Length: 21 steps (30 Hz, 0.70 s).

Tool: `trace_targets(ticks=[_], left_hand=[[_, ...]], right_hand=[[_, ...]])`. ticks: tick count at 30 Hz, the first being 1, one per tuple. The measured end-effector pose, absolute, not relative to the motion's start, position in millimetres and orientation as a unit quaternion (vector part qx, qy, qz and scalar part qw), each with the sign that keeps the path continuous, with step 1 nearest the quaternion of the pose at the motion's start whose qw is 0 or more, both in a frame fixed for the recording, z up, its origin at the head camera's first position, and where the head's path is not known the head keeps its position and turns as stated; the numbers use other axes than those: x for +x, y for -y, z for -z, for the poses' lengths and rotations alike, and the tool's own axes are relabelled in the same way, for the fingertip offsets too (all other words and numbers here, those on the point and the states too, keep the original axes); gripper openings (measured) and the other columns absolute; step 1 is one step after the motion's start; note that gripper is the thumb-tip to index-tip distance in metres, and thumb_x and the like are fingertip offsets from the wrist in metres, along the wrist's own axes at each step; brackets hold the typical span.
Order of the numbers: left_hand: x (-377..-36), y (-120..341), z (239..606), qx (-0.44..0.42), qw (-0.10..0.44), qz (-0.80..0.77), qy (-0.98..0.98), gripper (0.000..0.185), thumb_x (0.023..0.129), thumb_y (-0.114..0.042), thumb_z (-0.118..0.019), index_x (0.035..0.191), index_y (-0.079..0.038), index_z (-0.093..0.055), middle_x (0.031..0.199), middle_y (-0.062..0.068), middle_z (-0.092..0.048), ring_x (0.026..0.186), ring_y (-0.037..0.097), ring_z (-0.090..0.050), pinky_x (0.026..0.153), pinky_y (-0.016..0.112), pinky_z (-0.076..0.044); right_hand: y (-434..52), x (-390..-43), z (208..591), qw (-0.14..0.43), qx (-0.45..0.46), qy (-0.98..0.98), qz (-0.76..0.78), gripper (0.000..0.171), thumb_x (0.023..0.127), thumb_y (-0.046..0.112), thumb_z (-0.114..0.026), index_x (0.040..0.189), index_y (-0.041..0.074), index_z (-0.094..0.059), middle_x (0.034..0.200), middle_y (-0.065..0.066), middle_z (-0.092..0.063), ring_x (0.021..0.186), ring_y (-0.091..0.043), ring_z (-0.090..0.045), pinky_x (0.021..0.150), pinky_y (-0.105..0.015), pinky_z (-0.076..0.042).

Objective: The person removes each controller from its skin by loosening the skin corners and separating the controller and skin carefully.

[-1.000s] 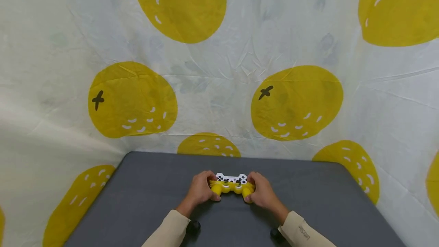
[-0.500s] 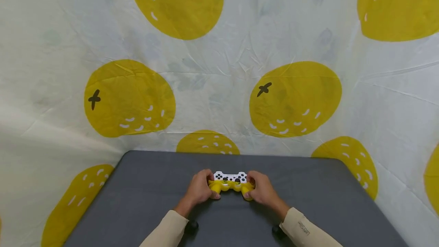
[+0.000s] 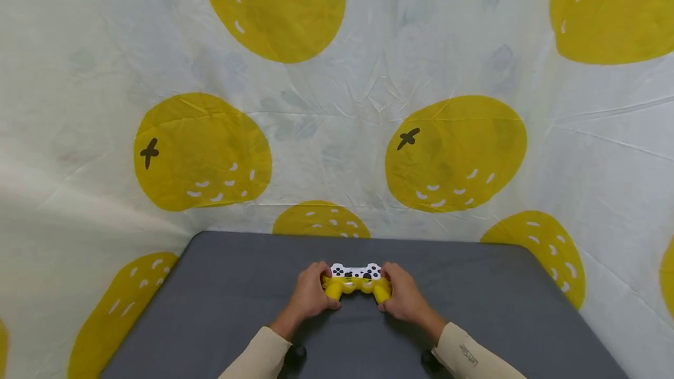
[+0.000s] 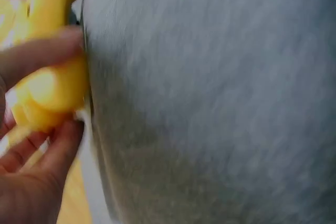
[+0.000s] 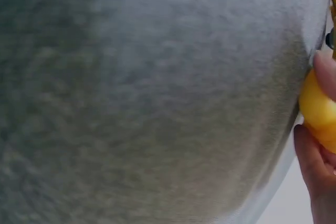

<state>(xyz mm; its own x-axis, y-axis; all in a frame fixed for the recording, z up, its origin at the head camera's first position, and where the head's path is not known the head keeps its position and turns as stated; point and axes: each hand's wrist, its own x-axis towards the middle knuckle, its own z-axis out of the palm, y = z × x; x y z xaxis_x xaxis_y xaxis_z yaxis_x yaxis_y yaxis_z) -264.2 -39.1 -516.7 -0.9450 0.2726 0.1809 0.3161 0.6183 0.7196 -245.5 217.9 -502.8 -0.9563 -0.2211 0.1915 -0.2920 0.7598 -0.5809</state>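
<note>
A game controller (image 3: 357, 281) with yellow grips and a white, black-spotted top sits low over the middle of a grey table (image 3: 221, 303). My left hand (image 3: 309, 295) grips its left handle and my right hand (image 3: 404, 295) grips its right handle, fingers curled round the ends. In the left wrist view my left hand's fingers (image 4: 42, 56) wrap the yellow grip (image 4: 50, 90) close to the grey surface. In the right wrist view only a yellow grip end (image 5: 317, 109) and a fingertip (image 5: 326, 72) show at the right edge.
A white cloth with large yellow fruit shapes (image 3: 455, 154) hangs behind and around the table. Beige sleeves (image 3: 260, 355) cover both forearms. The table's far edge (image 3: 358, 238) lies just beyond the controller.
The hands and controller stay in nearly the same place; the controller's tilt shifts slightly.
</note>
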Motion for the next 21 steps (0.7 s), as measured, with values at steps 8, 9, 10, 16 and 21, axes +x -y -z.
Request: trace_targets(ticks=[8,9,10,16,21], left_hand=[[-277.6,49.7,512.3,-0.163,0.009,0.454,0.876,0.053,0.059,-0.025,-0.102,0.098,-0.020,-0.066,0.094,-0.004,-0.069,0.082,0.012,-0.057,0.074,0.026,-0.050],[-278.4,50.1,510.9,-0.164,0.006,0.454,0.876,0.053,0.059,-0.026,-0.102,0.098,-0.020,-0.066,0.093,-0.004,-0.069,0.082,0.012,-0.057,0.074,0.026,-0.050],[-278.7,50.3,509.7,-0.163,0.001,0.454,0.876,0.052,0.060,-0.027,-0.102,0.097,-0.021,-0.066,0.093,-0.005,-0.068,0.082,0.012,-0.057,0.074,0.026,-0.050],[-277.1,50.0,508.5,-0.161,-0.008,0.460,0.873,0.049,0.062,-0.027,-0.102,0.096,-0.020,-0.067,0.088,-0.005,-0.066,0.080,0.013,-0.056,0.072,0.024,-0.048],[-276.2,47.3,511.9,-0.155,-0.002,0.468,0.870,0.048,0.062,-0.026,-0.102,0.095,-0.020,-0.068,0.086,-0.004,-0.067,0.078,0.014,-0.057,0.070,0.024,-0.047]], right_hand=[[-224.2,-246.5,503.6,0.075,0.110,0.924,-0.358,0.057,0.057,0.008,-0.102,0.097,0.017,-0.063,0.094,0.004,-0.064,0.084,-0.011,-0.055,0.077,-0.031,-0.051],[-225.0,-246.9,503.2,0.074,0.107,0.923,-0.363,0.056,0.057,0.007,-0.102,0.097,0.017,-0.064,0.094,0.004,-0.064,0.084,-0.012,-0.056,0.078,-0.031,-0.052],[-226.2,-247.0,503.1,0.074,0.107,0.921,-0.366,0.056,0.057,0.007,-0.102,0.097,0.016,-0.064,0.094,0.004,-0.065,0.084,-0.012,-0.056,0.077,-0.031,-0.052],[-229.4,-246.0,503.8,0.062,0.119,0.925,-0.355,0.052,0.060,0.011,-0.102,0.097,0.016,-0.064,0.093,0.003,-0.065,0.084,-0.013,-0.055,0.077,-0.031,-0.051],[-229.8,-244.4,504.4,0.055,0.125,0.928,-0.347,0.050,0.062,0.010,-0.101,0.091,0.014,-0.061,0.085,0.003,-0.058,0.079,-0.014,-0.050,0.072,-0.027,-0.043]])
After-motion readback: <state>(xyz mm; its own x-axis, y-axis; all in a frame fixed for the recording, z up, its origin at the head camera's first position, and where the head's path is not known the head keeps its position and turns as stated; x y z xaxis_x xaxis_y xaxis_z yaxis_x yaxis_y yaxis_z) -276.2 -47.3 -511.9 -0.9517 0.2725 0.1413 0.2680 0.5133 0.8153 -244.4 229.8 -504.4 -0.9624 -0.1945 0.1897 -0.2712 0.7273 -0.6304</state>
